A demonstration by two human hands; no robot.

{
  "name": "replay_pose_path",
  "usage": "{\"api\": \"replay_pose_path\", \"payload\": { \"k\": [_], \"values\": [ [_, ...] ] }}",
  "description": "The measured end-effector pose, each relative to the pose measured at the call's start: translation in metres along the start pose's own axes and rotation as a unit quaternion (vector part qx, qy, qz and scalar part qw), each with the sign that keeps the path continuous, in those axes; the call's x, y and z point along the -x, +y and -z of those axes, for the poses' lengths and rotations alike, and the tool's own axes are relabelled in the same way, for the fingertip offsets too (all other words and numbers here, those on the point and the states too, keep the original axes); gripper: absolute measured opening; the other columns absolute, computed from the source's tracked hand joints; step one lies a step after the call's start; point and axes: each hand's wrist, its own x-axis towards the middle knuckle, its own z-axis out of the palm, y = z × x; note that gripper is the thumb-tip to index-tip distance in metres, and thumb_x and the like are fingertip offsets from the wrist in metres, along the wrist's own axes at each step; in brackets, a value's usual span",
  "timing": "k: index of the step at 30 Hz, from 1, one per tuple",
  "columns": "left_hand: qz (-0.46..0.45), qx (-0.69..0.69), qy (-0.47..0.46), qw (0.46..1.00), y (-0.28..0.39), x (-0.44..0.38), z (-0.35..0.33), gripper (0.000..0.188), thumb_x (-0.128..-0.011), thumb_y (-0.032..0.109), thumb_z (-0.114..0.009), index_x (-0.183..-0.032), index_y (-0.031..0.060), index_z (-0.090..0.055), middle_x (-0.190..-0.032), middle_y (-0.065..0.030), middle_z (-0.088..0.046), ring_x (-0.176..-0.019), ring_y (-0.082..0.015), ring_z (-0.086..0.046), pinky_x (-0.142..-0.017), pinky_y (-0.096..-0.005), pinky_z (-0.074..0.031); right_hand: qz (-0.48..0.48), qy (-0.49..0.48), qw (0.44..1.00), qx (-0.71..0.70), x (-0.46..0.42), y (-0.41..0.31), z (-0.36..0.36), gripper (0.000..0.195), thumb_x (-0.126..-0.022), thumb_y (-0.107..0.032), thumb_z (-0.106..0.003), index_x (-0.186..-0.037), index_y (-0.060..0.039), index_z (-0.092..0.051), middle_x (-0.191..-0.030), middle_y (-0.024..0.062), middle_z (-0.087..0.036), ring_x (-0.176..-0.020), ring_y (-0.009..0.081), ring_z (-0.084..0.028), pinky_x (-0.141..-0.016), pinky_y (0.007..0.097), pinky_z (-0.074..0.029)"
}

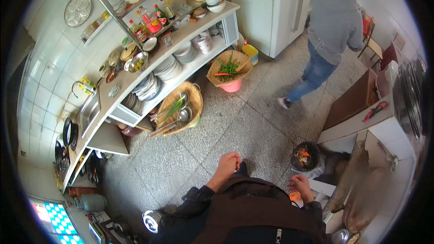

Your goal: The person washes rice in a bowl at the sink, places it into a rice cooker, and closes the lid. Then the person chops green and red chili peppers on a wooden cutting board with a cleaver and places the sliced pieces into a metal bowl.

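Note:
In front of my dark jacket my left hand (229, 163) hangs over the speckled floor, its fingers curled in and nothing visible in them. My right hand (299, 186) is lower at the other side, loosely bent with fingers somewhat apart, and appears to hold nothing. Just under it shows an orange item (295, 196), partly hidden by my wrist; I cannot tell what it is or whether they touch. Closest beyond the right hand stands a black waste bin (305, 156) with food scraps inside.
A wicker basket (195, 92) holds ladles and green onions. Green peppers lie in another basket (217, 63) on a pink bucket (232, 86). Dishes fill the counter shelves (184, 69). A person (330, 23) walks past the refrigerator (288, 10). Red-handled scissors (374, 111) lie on a tiled ledge.

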Motion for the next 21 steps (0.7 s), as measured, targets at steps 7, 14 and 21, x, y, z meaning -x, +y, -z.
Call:
{"api": "replay_pose_path", "payload": {
  "k": [7, 14, 21],
  "values": [
    [0.063, -0.069, 0.007, 0.996, 0.062, -0.091, 0.091, 0.064, -0.092, 0.019, -0.072, -0.146, 0.0007, -0.044, -0.134, -0.0177, -0.061, -0.112, -0.0209, -0.065, -0.091, -0.0327, -0.053, 0.017, -0.027, 0.96, 0.278, -0.13, -0.045, -0.077, 0.043, -0.093, -0.02, -0.068, -0.126, 0.0063, -0.061, -0.101, 0.0161, -0.071, -0.085, 0.0217, -0.071, -0.067, 0.037, -0.056],
    [0.128, -0.208, -0.041, 0.969, 0.089, -0.245, 0.137, 0.103, -0.083, 0.046, -0.081, -0.152, -0.0106, -0.03, -0.147, -0.0319, -0.048, -0.136, -0.0365, -0.051, -0.11, -0.0395, -0.043, -0.01, -0.037, 0.982, 0.183, -0.268, -0.104, -0.134, 0.046, -0.09, -0.026, -0.068, -0.122, 0.0063, -0.064, -0.091, 0.0185, -0.074, -0.083, 0.0281, -0.074, -0.071, 0.0448, -0.056],
    [0.122, -0.351, -0.062, 0.926, 0.121, -0.403, 0.183, 0.106, -0.081, 0.057, -0.078, -0.148, -0.013, -0.034, -0.147, -0.0346, -0.046, -0.137, -0.0399, -0.049, -0.113, -0.0404, -0.039, 0.225, -0.101, 0.821, 0.514, -0.484, -0.254, -0.235, 0.029, -0.085, -0.024, -0.065, -0.106, -0.0059, -0.069, -0.086, 0.0221, -0.07, -0.079, 0.0412, -0.069, -0.074, 0.0494, -0.054]
  ]
}}
